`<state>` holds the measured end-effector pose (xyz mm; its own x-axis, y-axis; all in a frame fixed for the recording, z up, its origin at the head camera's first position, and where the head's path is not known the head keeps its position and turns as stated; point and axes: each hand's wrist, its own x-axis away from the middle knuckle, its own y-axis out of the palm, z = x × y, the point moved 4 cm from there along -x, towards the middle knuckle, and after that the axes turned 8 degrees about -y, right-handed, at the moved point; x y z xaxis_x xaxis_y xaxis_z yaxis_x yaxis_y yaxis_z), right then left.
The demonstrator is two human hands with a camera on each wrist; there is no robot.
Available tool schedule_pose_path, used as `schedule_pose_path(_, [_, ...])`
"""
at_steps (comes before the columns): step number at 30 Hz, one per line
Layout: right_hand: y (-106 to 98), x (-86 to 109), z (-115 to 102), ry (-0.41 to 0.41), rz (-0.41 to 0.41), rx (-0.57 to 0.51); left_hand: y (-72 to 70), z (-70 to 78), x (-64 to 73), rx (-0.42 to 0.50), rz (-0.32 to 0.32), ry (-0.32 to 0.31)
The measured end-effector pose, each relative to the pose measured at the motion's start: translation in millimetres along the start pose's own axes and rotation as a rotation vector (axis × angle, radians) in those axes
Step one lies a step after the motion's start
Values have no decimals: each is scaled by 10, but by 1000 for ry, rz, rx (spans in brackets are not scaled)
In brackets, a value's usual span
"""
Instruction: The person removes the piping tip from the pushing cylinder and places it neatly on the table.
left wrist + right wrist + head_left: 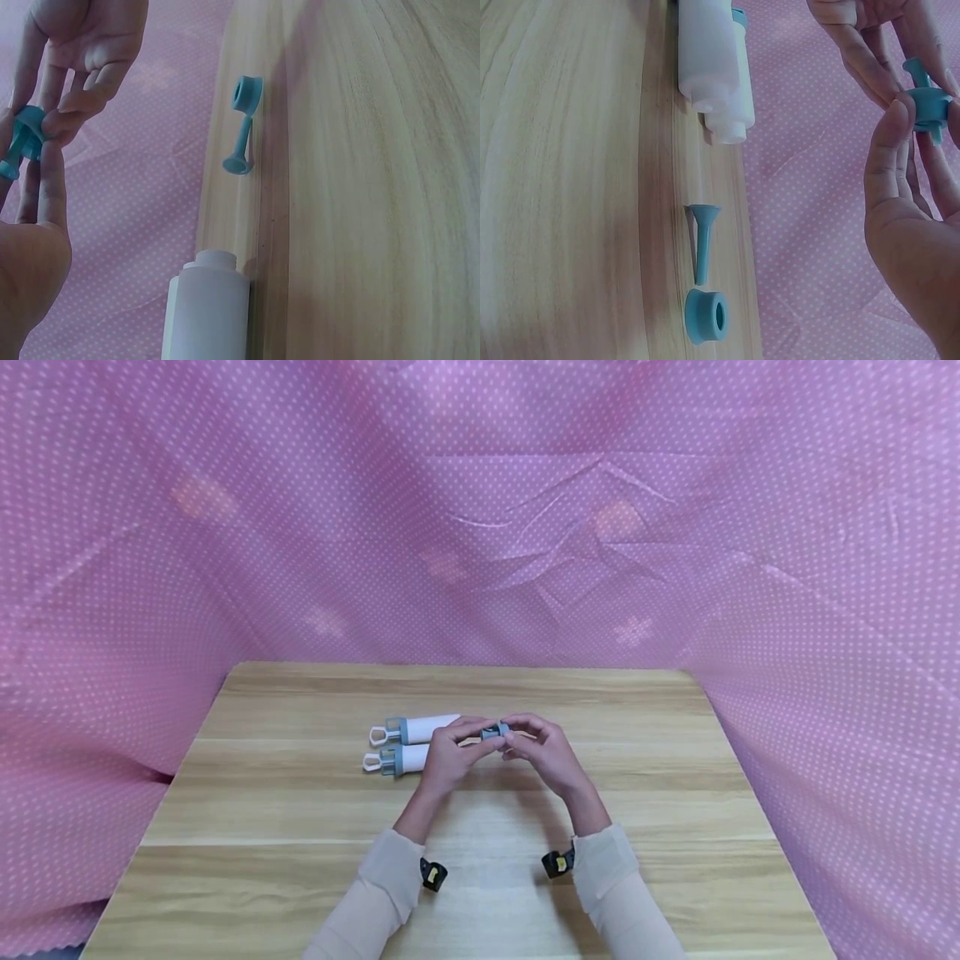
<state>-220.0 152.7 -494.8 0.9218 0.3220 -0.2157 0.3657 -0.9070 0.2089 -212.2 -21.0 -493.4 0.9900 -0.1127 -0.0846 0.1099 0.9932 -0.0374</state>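
Observation:
In the head view, both hands meet over the table. The left hand (448,762) pinches a small teal fitting (491,732) from one side. On the other side the right hand (553,760) grips it between thumb and fingers. The right wrist view shows this teal fitting (931,107) as a round cap with a flared stem projecting from it and a narrow tip opposite. A loose teal ring cap (706,316) and a flared teal stem (703,244) lie end to end on the table, hidden behind the hands in the head view.
Two white tubes (429,727) with teal collars and white ring handles lie side by side, left of the hands. Their narrow necks (216,259) point toward the loose teal parts. Pink dotted cloth (487,593) hangs around the wooden table (300,877).

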Motion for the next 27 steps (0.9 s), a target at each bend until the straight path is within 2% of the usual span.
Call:
schedule_pose_path(8, [-16, -4, -10, 0, 1, 16, 6, 11, -18, -7, 7, 2])
schedule_pose_path(14, [-55, 4, -36, 12, 19, 31, 7, 0, -45, 5, 45, -16])
schedule_pose_path(18, [-90, 13, -62, 31, 53, 64, 0, -1, -62, -20, 71, -22])
schedule_pose_path(21, [-122, 18, -69, 46, 78, 93, 4, 109, -27, -49, 84, -22])
schedule_pose_path(23, [-142, 22, -61, 52, 92, 99, 7, 120, -28, -57, 92, -24])
schedule_pose_path(25, [-161, 29, -48, 54, 103, 99, 8, 108, -26, -53, 105, -8])
schedule_pose_path(27, [-179, 37, -33, 52, 114, 107, 3, 36, -46, -50, 122, 1])
